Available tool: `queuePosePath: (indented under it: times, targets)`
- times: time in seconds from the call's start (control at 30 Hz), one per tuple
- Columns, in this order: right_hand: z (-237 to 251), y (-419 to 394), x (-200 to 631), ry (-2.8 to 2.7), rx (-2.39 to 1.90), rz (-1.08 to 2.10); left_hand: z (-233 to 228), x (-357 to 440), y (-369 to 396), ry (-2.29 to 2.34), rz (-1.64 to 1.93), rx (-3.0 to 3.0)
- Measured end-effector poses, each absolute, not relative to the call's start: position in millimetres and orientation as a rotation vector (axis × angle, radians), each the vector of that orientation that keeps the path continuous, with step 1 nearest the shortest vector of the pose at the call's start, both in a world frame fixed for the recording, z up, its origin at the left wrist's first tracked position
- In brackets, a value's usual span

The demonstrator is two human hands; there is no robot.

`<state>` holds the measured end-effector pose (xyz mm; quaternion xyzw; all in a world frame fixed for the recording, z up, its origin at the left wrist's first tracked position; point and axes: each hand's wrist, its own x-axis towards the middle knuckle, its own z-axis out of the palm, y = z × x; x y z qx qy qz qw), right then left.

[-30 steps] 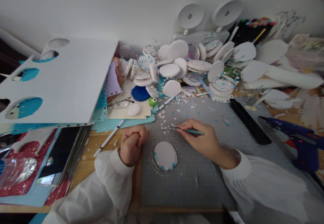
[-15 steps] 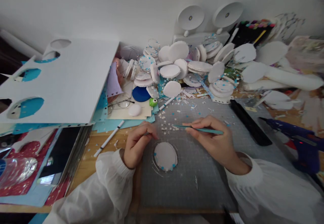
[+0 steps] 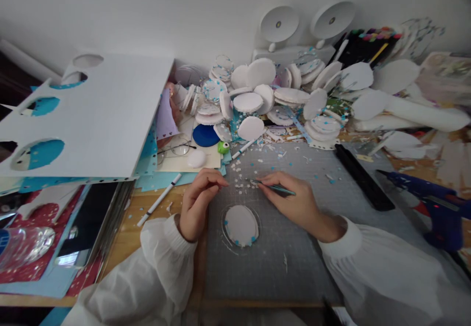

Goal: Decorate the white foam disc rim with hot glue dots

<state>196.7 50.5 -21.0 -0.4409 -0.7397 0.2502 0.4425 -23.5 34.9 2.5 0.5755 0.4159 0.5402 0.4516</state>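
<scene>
Pinching a thin teal stick tool (image 3: 274, 187) in our right hand (image 3: 294, 201), we've got its tip down among the tiny white and blue paper bits (image 3: 243, 184) scattered on the grey gridded cutting mat (image 3: 294, 257). Our left hand (image 3: 196, 203) sits just across from it, thumb and fingertips pressed together at the edge of that same scatter; can't tell if there's a bit caught between them. Right below both hands lies the white foam disc with blue specks round its rim (image 3: 241, 225), flat on the mat inside a clear round ring, touching neither hand. Further back on the counter there's a big heap of white foam discs (image 3: 265, 97), a white marker pen (image 3: 159, 200) off to the left, a black ruler (image 3: 362, 178) and a blue glue gun (image 3: 434, 203) over on the right.
</scene>
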Motion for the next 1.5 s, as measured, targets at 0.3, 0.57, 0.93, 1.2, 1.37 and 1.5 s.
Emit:
queuePosePath:
  times: [0.3,0.57,0.93,1.2,1.37,1.5]
  targets:
    - [8,48,199,-1.236,-1.186,1.185,6,-21,34,1.053,1.292,1.492]
    - [16,30,190,-1.040,-1.074,1.616,12,-16,25,0.989,1.185,1.698]
    - [18,27,188,-1.042,-1.051,1.612,15,-17,22,0.963,1.306,1.750]
    - [15,20,196,-1.182,-1.035,1.328,15,-15,20,0.958,1.271,1.682]
    - [25,12,196,-1.368,-0.980,1.177,16,-15,21,0.946,1.254,1.739]
    - [30,13,196,-1.408,-0.954,1.155,15,-16,22,0.946,1.253,1.774]
